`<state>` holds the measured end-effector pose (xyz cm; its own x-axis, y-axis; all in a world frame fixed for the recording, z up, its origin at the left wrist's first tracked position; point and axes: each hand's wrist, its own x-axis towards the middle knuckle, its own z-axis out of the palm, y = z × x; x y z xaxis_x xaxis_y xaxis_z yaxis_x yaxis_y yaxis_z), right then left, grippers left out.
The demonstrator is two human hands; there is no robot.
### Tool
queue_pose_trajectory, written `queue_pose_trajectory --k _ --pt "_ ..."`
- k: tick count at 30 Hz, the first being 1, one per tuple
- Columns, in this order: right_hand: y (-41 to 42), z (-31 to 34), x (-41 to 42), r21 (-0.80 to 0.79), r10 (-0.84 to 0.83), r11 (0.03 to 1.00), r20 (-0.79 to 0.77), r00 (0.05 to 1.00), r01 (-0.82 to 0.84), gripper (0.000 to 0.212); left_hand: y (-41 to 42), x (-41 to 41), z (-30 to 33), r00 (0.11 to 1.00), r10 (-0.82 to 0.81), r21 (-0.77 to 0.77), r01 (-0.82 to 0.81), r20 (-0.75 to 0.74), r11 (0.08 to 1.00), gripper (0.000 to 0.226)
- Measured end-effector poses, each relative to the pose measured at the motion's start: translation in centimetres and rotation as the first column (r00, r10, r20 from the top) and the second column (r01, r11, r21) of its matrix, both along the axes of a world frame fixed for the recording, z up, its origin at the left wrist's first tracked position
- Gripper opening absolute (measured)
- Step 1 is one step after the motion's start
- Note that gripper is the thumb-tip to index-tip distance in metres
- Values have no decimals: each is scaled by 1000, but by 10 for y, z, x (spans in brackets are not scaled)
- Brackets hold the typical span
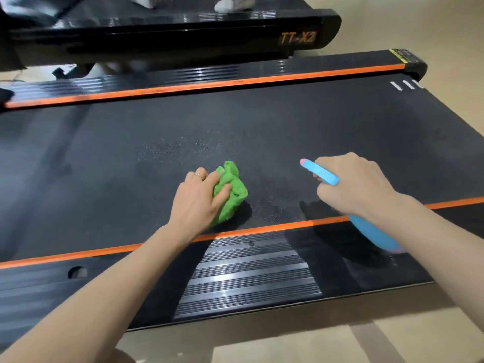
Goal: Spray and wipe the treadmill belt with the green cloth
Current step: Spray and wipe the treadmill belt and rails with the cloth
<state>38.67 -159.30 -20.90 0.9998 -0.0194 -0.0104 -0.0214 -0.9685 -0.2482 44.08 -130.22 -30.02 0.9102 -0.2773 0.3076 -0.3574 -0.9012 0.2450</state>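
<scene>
Wipe step starting: left hand (199,197) grips bunched green cloth (230,191) on black treadmill belt (288,121), frame centre; right hand (351,184) clutches blue plastic spray bottle (320,174). Next: rub the droplet patch above the cloth.

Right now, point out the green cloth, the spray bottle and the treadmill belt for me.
green cloth (231,191): head view, on its bunched middle.
spray bottle (320,172): head view, on the blue spray head.
treadmill belt (262,121): head view, on bare belt beyond the cloth.

floor (445,35): beige, smooth | second treadmill (183,35): black, behind | light: glare on side rails
</scene>
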Motion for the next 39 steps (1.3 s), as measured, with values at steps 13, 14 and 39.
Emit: queue_pose_trajectory --k 13,14,39 --pt "34 -12 19 759 -372 644 197 907 100 23 -32 30 -18 944 -191 384 286 -267 878 57" --pt "33 -14 20 759 -372 644 205 905 93 24 -40 30 -19 920 -275 351 365 -280 862 57" --pt "-26 -24 19 790 -499 602 260 827 114 26 -117 31 -26 728 -667 162 685 -159 710 21"
